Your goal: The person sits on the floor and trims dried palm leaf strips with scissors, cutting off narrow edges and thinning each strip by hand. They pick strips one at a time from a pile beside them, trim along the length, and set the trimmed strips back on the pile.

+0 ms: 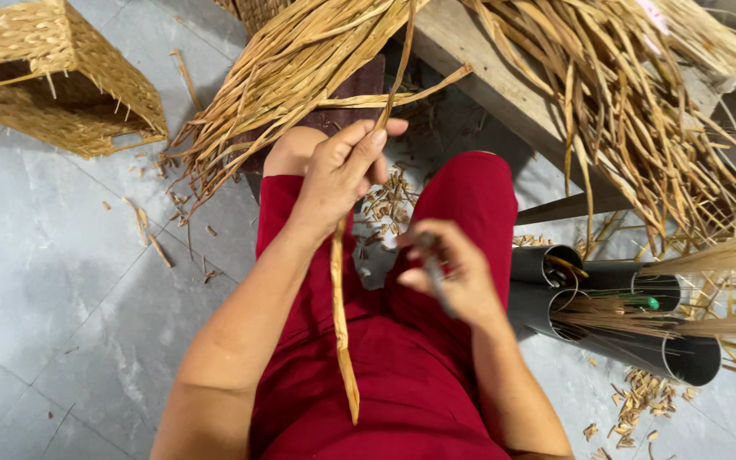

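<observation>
We see the left hand [340,176] closed around a long dried reed strip [340,315], fingers and thumb pinching it just above the knees — the strip runs up past the fingertips toward the heap of dried reeds [300,68] and hangs down over the red-clothed lap, its pointed end low near the bottom of the view. The right hand [453,273] sits just to the right of the strip, curled shut on a small dark tool [436,277]; it is blurred, so we cannot tell what kind of tool it is. Between the knees, on the grey tiled floor [61,281], lies a scatter of short reed clippings [389,204]. To the right of the lap lie several grey plastic pipes [641,341] on their sides, with thin straw stalks poking out of their open ends. A second, larger mass of reeds drapes over a wooden bench [504,85] at the upper right. At the upper left a woven basket [53,77] rests tipped on the floor — well apart from both hands.
</observation>
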Demonstrator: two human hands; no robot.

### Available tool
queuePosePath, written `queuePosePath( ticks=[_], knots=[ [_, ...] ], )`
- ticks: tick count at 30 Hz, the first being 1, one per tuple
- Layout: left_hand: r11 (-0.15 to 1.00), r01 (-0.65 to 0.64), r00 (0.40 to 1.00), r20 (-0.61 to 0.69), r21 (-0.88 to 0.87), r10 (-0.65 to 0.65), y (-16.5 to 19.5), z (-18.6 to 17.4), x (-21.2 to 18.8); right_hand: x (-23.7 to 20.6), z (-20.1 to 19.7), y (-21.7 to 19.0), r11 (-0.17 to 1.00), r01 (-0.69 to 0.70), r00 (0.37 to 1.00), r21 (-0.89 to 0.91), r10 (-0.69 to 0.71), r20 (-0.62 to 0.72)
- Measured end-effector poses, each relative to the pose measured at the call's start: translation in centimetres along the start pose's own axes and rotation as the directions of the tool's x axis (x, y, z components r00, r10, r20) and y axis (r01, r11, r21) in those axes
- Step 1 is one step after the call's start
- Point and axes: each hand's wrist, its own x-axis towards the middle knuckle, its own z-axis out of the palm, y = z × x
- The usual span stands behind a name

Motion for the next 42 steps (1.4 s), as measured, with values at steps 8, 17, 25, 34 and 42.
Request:
queuePosePath(
  ticks=[8, 17, 25, 34, 42],
  knots=[
    [0.955, -0.146, 0.981, 0.162, 0.257, 0.107, 0.8, -0.8, -2.9, 0.5, -4.3, -3.1, 0.975, -0.136, 0.978, -0.175, 0.103, -0.183],
    [0.864, -0.197, 0.976, 0.18, 0.464, 0.126, 3.4, 0.9, -4.3, 0.5, -5.2, -3.0, 0.959, -0.178, 0.953, -0.221, 0.113, -0.28],
    [0.877, -0.106, 0.982, 0.19, 0.469, 0.017, 3.0, 1.1, -4.4, 0.6, -3.3, -2.4, 0.999, -0.034, 0.909, -0.024, 0.021, -0.416],
    [0.844, -0.248, 0.928, 0.367, 0.476, 0.066, -0.1, 1.9, -4.1, 4.1, -4.0, -4.1, 0.975, 0.15, 0.776, 0.162, -0.015, -0.63],
    [0.556, -0.16, 0.956, 0.267, 0.816, -0.118, 1.2, -6.3, -0.3, 4.9, -18.2, -5.9, 0.959, 0.28, 0.438, 0.035, -0.095, -0.894]
  ],
)
